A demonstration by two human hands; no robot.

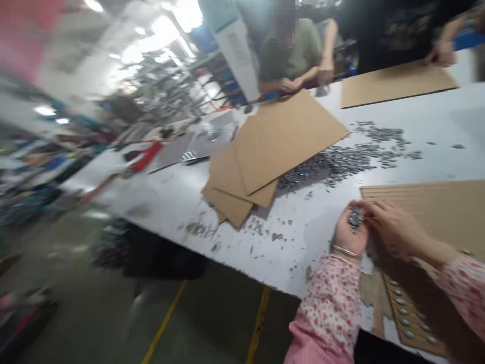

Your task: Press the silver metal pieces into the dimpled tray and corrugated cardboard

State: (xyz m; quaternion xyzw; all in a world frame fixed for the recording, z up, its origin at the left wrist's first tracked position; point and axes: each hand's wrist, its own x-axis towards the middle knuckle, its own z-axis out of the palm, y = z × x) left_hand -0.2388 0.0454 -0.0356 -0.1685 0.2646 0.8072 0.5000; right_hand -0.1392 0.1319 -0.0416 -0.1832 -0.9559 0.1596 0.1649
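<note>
My left hand [349,235], palm up and cupped, holds a small pile of shiny metal pieces [355,218]. Over its edge reaches my right hand [396,225], fingertips drawn together at the pile; whether a piece sits between them is hidden. Beneath my right hand and forearm lies a brown cardboard sheet [428,202] with ridged lines along its far side. Toward the near edge, several rounded silvery pieces [404,322] stand in rows on the cardboard.
Loose dark metal pieces [341,162] are heaped mid-table. Overlapping cardboard sheets [284,136] lie left of them on the white table [159,202]. Across the table, one person's hands [291,84] rest near the edge; another person's hand [443,53] touches a cardboard sheet [397,83].
</note>
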